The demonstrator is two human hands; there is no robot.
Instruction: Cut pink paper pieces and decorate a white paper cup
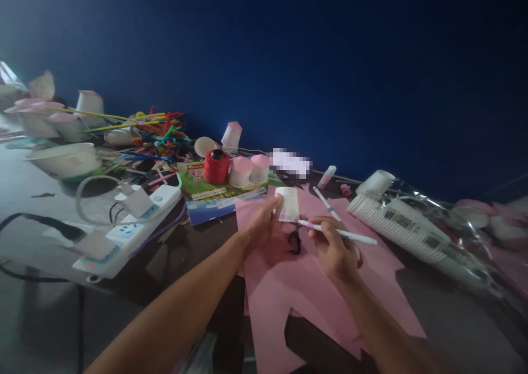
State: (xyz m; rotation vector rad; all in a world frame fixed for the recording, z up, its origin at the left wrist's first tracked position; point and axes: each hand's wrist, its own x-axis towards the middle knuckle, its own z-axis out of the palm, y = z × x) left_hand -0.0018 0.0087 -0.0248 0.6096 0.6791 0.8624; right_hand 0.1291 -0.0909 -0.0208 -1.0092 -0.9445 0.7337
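My left hand point(266, 217) holds a small white paper cup point(289, 202) by its left side, with pink marks near the cup's lower edge. A white marker point(350, 235) is gripped in my right hand point(333, 247), its pink tip at the cup's lower right edge. Beneath both hands lie cut sheets of pink paper point(284, 291). Something dark and curved rests on the paper between the hands. Red scissor handles point(359, 256) show partly behind my right hand. Another white pen point(327, 203) lies just beyond it.
A power strip point(136, 225) with plugs and cables sits at left. Behind are a red thread spool point(216, 166), pink-topped cups point(240, 171), colourful pipe cleaners point(165, 132) and a green-blue booklet point(206, 204). Stacked cups point(396, 225) in plastic lie at right, near a glue stick point(327, 176).
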